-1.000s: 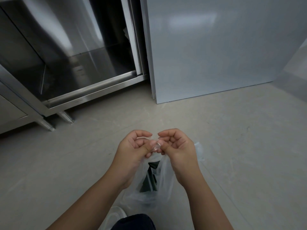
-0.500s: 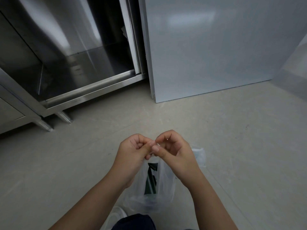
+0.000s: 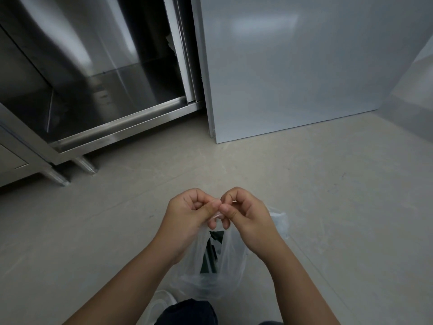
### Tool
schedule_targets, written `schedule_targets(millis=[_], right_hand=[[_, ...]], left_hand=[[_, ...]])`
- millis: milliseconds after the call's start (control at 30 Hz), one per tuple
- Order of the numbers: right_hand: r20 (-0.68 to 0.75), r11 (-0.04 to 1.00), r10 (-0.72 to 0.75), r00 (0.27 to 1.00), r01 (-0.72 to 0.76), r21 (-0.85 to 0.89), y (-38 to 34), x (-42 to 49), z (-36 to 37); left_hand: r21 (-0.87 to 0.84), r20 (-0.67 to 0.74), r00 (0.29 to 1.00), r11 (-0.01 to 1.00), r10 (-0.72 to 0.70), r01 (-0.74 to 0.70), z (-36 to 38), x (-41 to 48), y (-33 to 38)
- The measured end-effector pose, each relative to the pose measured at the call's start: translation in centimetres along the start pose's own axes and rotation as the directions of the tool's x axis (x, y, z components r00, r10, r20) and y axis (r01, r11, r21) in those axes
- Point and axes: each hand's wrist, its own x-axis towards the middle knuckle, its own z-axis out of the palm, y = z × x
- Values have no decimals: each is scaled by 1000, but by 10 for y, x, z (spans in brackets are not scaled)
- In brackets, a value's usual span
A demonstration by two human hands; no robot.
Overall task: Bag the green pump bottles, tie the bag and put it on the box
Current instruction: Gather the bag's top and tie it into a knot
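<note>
Bag (image 3: 232,266) handles are pinched by left hand (image 3: 187,216) and right hand (image 3: 248,214), drawn closer than before; knotting seems underway.

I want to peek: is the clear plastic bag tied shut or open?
Open: the clear plastic bag gapes under its handles, showing dark green bottles. Left hand and right hand pinch the handles; any knot is hidden.

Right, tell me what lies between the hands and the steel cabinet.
Head view: only bare floor between the steel cabinet and the left hand and right hand, both pinching the bag.
</note>
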Motion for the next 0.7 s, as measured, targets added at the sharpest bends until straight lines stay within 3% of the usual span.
schedule_targets(millis=[267, 500, 700], right_hand=[[-11, 999, -11, 1000, 12, 43, 3, -1, -8], [-64, 1000, -8, 998, 8, -1, 7, 3, -17], [-72, 1000, 10, 997, -9, 8, 10, 4, -21]], left_hand=[[-19, 107, 994, 1000, 18, -16, 0, 1, 3], [-83, 327, 940, 989, -91, 125, -11, 7, 5], [48, 330, 934, 991, -135, 127, -15, 10, 9]])
